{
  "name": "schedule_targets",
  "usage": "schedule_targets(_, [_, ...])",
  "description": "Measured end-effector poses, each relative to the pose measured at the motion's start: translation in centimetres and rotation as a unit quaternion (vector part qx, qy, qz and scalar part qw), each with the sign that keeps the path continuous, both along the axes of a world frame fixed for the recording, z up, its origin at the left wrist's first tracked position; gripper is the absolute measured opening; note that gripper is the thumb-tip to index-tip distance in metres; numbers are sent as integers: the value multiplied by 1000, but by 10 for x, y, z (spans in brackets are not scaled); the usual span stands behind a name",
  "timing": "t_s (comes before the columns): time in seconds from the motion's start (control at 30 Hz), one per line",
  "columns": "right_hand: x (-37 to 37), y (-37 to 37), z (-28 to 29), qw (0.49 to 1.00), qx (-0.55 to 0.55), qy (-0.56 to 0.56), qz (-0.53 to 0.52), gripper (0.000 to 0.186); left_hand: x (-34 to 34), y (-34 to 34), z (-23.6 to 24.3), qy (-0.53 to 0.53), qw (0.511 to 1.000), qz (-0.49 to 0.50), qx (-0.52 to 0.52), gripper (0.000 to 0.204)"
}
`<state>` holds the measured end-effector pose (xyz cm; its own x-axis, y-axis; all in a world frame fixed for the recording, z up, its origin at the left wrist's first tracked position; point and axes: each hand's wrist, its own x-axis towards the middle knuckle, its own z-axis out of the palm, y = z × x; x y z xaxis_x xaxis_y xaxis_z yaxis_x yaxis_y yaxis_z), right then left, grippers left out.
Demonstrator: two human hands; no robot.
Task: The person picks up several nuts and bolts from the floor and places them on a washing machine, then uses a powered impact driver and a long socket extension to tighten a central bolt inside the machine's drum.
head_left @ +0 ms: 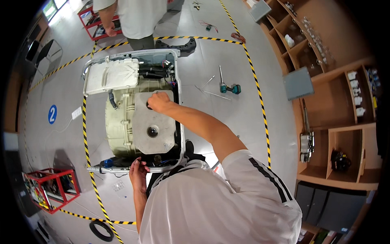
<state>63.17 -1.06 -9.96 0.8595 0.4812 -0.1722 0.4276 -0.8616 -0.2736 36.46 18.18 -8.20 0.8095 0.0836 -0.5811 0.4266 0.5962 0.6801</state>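
An opened appliance lies in its metal cabinet (180,122), with a pale plastic drum (115,126), a grey slab (148,144) with a round hole, and a white housing (105,75) at the top. My right hand (159,101) is closed at the slab's upper part, over a dark spot; what its fingers grip is hidden. My left hand (139,171) is at the cabinet's near edge, fingers curled around something too small to make out.
A co-worker (138,20) stands beyond the cabinet. A drill (229,88) and long rods (215,94) lie on the floor. Red trolleys (53,191) (97,28), a black rubber ring (101,232), and wooden shelving (313,122) surround the taped area.
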Motion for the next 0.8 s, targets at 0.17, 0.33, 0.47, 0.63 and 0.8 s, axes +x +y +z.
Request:
schedule_targets(0.17, [-5,-1,8,997,73,-32,2,14,1,-3,3,7,1000,-10,12,27])
schedule_targets(0.33, [-3,-4,12,999,26,-22,7,12,2,-8,8,6,1000,-15,14,27])
schedule_targets(0.47, [-7,-3,10,994,85,-64,-10,10,2,-8,12,7,1000,-12,19,28])
schedule_targets(0.63, [-6,-4,7,999,28,-11,15,12,3,-8,13,6,1000,-17,13,29])
schedule_targets(0.8, [-3,-2,0,997,79,5,-12,15,3,-10,14,5,1000,4,8,29])
